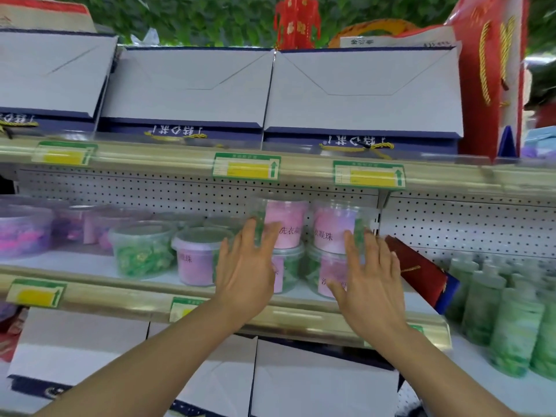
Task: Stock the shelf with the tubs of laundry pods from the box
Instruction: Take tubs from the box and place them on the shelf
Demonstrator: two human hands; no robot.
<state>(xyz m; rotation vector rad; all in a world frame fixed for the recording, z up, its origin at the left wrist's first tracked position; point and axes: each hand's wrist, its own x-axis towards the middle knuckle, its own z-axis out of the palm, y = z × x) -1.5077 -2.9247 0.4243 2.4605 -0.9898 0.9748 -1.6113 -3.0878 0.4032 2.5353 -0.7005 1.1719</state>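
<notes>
Middle shelf, cream metal with a pegboard back (90, 266): holds clear round plastic tubs of laundry pods with pink labels. Two stacks of two stand right of centre: upper left tub (284, 224) on lower left tub (285, 272), upper right tub (337, 227) on lower right tub (328, 275). Further left, a single pink-labelled tub (195, 257) and a green-filled tub (141, 254); blurred purple tubs (24, 233) at the far left. Left hand (246, 266): fingers straight and spread, tips at the side of the upper left tub, gripping nothing. Right hand (370, 278): likewise spread flat before the right stack; actual contact cannot be told. Supply box: not in view. Progress, as judged: several tubs are placed and stacked; the hands appear to be squaring up or letting go. Shelf room remains at the left, so more may follow.
</notes>
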